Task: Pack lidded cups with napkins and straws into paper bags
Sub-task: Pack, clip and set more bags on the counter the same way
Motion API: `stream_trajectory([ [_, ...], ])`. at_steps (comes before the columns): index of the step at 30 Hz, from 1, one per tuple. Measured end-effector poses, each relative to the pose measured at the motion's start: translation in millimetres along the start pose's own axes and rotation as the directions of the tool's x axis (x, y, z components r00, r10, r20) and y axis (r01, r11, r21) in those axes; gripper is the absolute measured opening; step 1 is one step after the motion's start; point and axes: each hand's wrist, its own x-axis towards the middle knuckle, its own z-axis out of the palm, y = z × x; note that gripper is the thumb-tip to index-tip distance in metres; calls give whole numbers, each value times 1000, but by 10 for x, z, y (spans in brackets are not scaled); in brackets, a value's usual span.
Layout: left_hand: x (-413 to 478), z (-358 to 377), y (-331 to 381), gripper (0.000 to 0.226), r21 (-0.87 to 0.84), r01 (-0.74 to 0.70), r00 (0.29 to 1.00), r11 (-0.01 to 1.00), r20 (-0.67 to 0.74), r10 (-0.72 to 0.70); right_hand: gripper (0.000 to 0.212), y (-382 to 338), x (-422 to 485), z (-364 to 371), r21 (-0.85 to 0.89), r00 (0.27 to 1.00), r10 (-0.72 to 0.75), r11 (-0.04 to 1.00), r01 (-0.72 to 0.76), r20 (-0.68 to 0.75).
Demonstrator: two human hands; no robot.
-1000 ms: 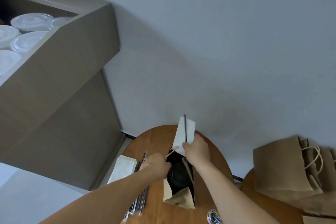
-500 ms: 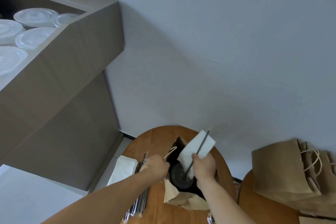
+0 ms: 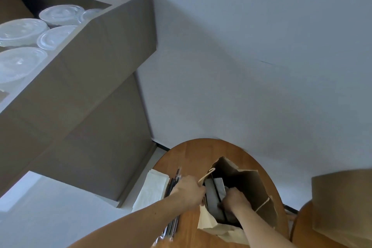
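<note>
One black straw (image 3: 215, 188) lies along one white napkin (image 3: 220, 186) inside the open paper bag (image 3: 252, 185). Both are long, and their long way runs from the right hand (image 3: 237, 200) up toward the wall. The right hand is down in the bag, fingers curled round their near end. The left hand (image 3: 189, 189) pinches the bag's edge, just by its string handle (image 3: 206, 174). The bag stands on the round worktop (image 3: 193, 153). Left of the left hand lie a pile of napkins (image 3: 152, 190) and a bunch of straws (image 3: 171, 225). Far up to the left, a box (image 3: 104, 50) holds five clear lids (image 3: 60, 14). A second bag (image 3: 342, 207) sits right of the right hand.
</note>
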Motion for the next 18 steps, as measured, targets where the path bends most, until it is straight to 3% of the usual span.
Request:
stream_trajectory([
  [9,-8,-15,-76,19,26,5,1000,1000,-23,-5,22,-124,74,74,-122,977,-98,990,76,-190],
  [13,19,-16,-67,20,47,-19,1000,999,-15,19,43,-197,-123,-67,-328,935,-225,936,130,-273],
  [18,46,7,-6,9,97,-89,996,991,-14,91,38,-208,-513,-502,-485,846,-442,833,265,-297],
])
